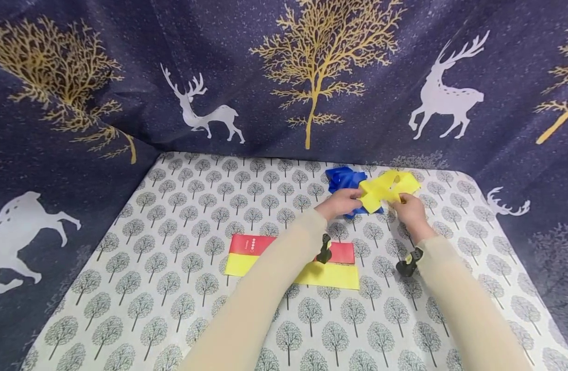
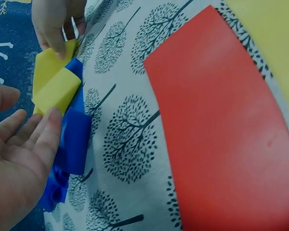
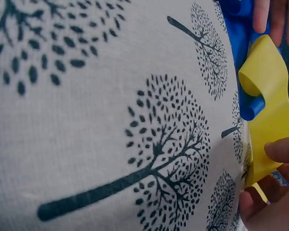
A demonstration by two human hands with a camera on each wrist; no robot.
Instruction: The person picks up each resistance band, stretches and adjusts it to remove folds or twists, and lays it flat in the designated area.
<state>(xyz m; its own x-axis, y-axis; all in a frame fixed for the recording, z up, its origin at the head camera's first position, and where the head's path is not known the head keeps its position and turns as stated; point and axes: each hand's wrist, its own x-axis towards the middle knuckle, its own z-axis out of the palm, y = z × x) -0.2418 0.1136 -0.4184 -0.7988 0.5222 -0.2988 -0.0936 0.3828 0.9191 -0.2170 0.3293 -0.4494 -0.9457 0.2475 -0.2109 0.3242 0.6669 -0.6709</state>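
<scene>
A loosely bunched yellow elastic exercise band [image 1: 381,190] lies over a crumpled blue elastic band [image 1: 345,179] at the back right of the table. My right hand [image 1: 411,214] pinches the yellow band's near edge between thumb and fingers, as the right wrist view shows. At the left end of the yellow band is my left hand [image 1: 341,202]. Its fingers are fairly straight in the left wrist view, thumb apart, and a fingertip [image 2: 53,115] is at the band's edge. Blue folds [image 2: 77,142] hang beside that hand.
A flat red band [image 1: 341,252] with white print lies along a flat yellow band [image 1: 334,275] mid-table, partly hidden under my left forearm. The tablecloth [image 1: 168,309] has a tree pattern. A dark blue curtain [image 1: 265,118] with deer and trees rises behind the table.
</scene>
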